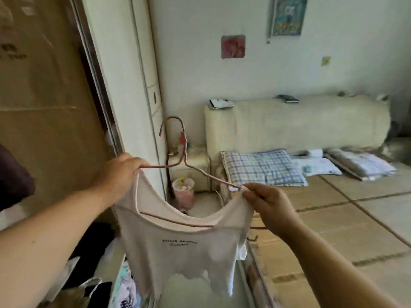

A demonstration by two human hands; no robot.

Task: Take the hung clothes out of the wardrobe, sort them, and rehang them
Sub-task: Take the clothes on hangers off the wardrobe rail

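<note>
A white sleeveless top (178, 252) with small dark lettering hangs in front of me on a pink wire hanger (184, 152). My left hand (117, 174) grips the hanger's left end together with the top's left strap. On the other side, my right hand (266, 207) pinches the right strap at the hanger's right arm. The hanger's hook points up, free of any rail. The wardrobe's brown sliding door (44, 107) fills the left; a dark garment (13, 178) shows at its edge.
A bed with a woven mat (333, 218) lies to the right, with a checked pillow (262, 167) and papers on it. A pink waste bin (183, 192) and a white nightstand (191, 165) stand by the wall. Clothes and bags (100, 274) pile up below.
</note>
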